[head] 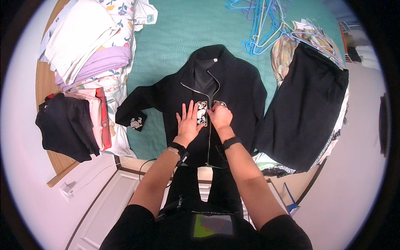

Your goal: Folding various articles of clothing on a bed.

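Note:
A black zip jacket lies front up on a green bedspread, its collar away from me and its zip closed up to the chest. The collar stands apart above that point. Embroidered patches flank the zip, and another decorates the cuff of the bent left-side sleeve. My left hand rests flat on the jacket beside one patch, fingers spread. At the zip, level with the patches, my right hand is closed with finger and thumb together on the zip's pull area; the pull itself is hidden.
Folded white and lavender fabrics lie at the left, above folded dark, pink and red garments. Blue and green hangers are heaped at the upper right. A black garment covers a pile of clothes at the right.

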The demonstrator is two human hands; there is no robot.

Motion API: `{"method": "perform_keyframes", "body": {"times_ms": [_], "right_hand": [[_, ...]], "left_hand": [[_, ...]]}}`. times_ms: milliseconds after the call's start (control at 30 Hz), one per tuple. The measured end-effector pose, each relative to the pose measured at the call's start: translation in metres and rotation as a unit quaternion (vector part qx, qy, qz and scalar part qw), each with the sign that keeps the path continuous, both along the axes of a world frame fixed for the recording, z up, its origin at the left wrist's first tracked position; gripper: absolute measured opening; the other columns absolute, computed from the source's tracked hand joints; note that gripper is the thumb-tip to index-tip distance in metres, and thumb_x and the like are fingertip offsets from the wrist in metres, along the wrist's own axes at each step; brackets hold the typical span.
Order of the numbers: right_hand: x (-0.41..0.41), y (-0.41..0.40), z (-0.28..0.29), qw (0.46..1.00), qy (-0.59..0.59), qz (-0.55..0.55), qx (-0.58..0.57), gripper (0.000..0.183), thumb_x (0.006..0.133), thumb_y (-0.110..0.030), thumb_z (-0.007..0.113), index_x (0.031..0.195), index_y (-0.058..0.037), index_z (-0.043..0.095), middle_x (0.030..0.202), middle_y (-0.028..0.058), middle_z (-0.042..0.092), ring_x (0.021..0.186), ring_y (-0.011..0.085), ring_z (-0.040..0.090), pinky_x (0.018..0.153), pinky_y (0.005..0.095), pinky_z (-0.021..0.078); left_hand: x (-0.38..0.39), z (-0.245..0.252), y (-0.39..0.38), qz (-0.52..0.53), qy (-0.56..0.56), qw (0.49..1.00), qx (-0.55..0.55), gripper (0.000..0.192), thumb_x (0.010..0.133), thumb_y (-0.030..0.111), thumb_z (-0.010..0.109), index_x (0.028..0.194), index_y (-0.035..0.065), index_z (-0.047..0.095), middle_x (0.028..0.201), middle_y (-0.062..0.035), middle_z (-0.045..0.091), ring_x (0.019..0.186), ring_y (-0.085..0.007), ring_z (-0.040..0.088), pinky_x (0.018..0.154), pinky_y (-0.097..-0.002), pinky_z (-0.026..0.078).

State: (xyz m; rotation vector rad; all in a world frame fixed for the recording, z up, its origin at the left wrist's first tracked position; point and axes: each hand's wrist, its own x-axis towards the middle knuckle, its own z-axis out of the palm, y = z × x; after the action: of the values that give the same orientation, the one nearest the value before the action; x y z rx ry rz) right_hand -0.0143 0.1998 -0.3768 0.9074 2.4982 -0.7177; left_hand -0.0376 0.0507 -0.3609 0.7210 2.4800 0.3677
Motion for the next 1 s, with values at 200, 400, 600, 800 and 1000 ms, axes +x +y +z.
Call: {"method": "perform_keyframes", "body": {"times_ms": [200,400,600,800,1000], "right_hand": [[-0.005,0.003,-0.002,0.997,-0.040,-0.042,-0.050,0.018,0.076,-0.025,0.065,0.076,-0.0067,0.069,0.079,0.0102,0.068,0.072,0.0254,0.066,0.066,0.0356,0.0525],[-0.004,0.017,-0.012,0.863,-0.026,-0.266,-0.428,0.013,0.081,-0.010,0.059,0.077,0.0003,0.067,0.066,0.0072,0.064,0.046,0.0109,0.056,0.041,0.0232,0.0421],[-0.081,0.037,0.014,0.749,0.107,-0.371,-0.538,0.014,0.085,-0.011,0.057,0.084,0.0003,0.065,0.069,0.0056,0.064,0.053,0.0105,0.060,0.039,0.0190,0.0354],[-0.117,0.051,0.035,0.737,0.154,-0.395,-0.526,0.019,0.088,-0.019,0.059,0.087,-0.0010,0.065,0.076,0.0071,0.066,0.060,0.0140,0.064,0.049,0.0210,0.0394],[-0.086,0.087,0.046,0.837,0.113,-0.261,-0.467,0.028,0.093,-0.027,0.053,0.088,-0.0027,0.066,0.074,0.0062,0.067,0.059,0.0129,0.064,0.046,0.0206,0.0389]], "left_hand": [[0.013,-0.004,0.012,0.042,-0.031,0.998,-0.038,0.112,0.065,0.046,0.076,0.145,0.0024,0.010,0.153,-0.0130,0.000,0.137,-0.0467,-0.002,0.100,-0.0701,0.015],[0.012,-0.015,0.026,0.080,-0.067,0.991,-0.086,0.122,0.058,0.051,0.079,0.146,0.0046,0.008,0.153,-0.0120,-0.008,0.136,-0.0483,-0.009,0.099,-0.0720,0.008],[0.009,-0.018,0.028,0.081,-0.091,0.987,-0.102,0.124,0.057,0.052,0.079,0.146,0.0052,0.007,0.153,-0.0115,-0.009,0.136,-0.0483,-0.010,0.099,-0.0729,0.006],[0.006,-0.023,0.028,0.088,-0.082,0.988,-0.101,0.127,0.056,0.053,0.079,0.146,0.0057,0.003,0.153,-0.0124,-0.010,0.135,-0.0489,-0.011,0.098,-0.0737,0.004],[-0.016,0.003,0.014,0.006,-0.078,0.990,-0.116,0.096,0.069,0.040,0.074,0.144,0.0069,0.023,0.151,-0.0184,0.013,0.134,-0.0463,0.019,0.104,-0.0584,0.026]]}}
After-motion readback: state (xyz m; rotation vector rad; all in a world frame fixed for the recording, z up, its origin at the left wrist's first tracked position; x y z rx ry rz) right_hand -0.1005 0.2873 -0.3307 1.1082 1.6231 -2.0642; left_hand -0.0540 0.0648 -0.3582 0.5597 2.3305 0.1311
